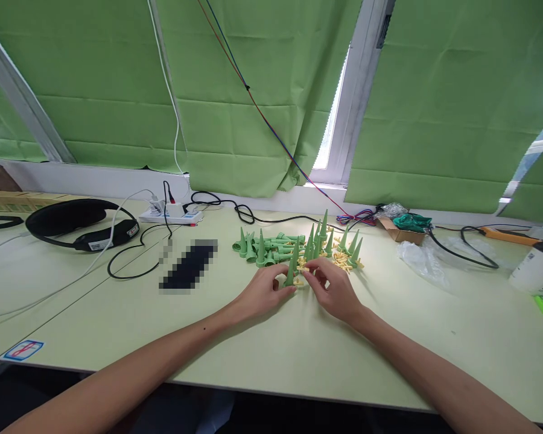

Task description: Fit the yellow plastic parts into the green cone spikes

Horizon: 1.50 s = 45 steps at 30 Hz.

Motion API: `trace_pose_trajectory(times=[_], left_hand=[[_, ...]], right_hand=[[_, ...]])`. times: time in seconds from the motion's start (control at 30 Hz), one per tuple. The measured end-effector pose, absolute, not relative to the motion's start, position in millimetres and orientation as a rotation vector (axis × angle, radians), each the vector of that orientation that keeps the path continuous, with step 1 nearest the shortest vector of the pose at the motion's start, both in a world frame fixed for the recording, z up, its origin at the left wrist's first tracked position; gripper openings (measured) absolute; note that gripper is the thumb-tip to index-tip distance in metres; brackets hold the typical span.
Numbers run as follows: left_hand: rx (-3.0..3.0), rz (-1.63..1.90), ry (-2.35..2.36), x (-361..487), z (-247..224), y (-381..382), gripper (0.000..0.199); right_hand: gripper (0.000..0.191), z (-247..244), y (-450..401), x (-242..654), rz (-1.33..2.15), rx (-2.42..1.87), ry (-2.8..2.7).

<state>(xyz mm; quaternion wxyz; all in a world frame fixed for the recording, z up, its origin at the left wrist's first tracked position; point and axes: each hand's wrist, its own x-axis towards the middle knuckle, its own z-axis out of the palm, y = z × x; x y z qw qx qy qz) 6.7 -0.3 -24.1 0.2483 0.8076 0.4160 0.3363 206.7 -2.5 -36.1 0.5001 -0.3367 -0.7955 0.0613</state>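
Note:
My left hand (265,291) has its fingers wrapped round the base of an upright green cone (291,270) near the middle of the table. Close on its right, my right hand (333,286) pinches a small yellow piece (303,265) between thumb and forefinger. Just behind both hands, several green cones (317,241) stand upright in a group. Green tubular pieces (276,244) lie in a pile to the left of that group, and small yellow pieces (342,260) are heaped to its right.
A black headband-like device (67,220) and a power strip (169,211) are at the back left, with a pixelated dark object (190,265) nearer. A small cardboard box (402,234), a plastic bag (420,262) and a white container (538,268) stand or lie on the right.

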Motion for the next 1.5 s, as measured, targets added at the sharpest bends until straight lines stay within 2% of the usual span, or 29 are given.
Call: trace_pose_trajectory(times=[0.43, 0.63, 1.1, 1.5], left_hand=[[2.321, 0.864, 1.132, 7.9, -25.0, -0.3, 0.007], [2.37, 0.883, 1.061, 7.4, -26.1, 0.4, 0.012], [2.335, 1.309, 0.855, 5.6, -18.0, -3.6, 0.019], [2.326, 1.379, 0.914, 6.4, -17.0, -4.4, 0.015]], right_hand=[[0.011, -35.7, -2.8, 207.0, 0.136, -0.824, -1.921], [0.009, -35.7, -2.8, 207.2, 0.133, -0.811, -1.917], [0.01, -32.2, -6.8, 206.1, 0.137, -0.827, -1.841], [0.009, -33.7, -5.3, 206.1, 0.124, -0.819, -1.854]])
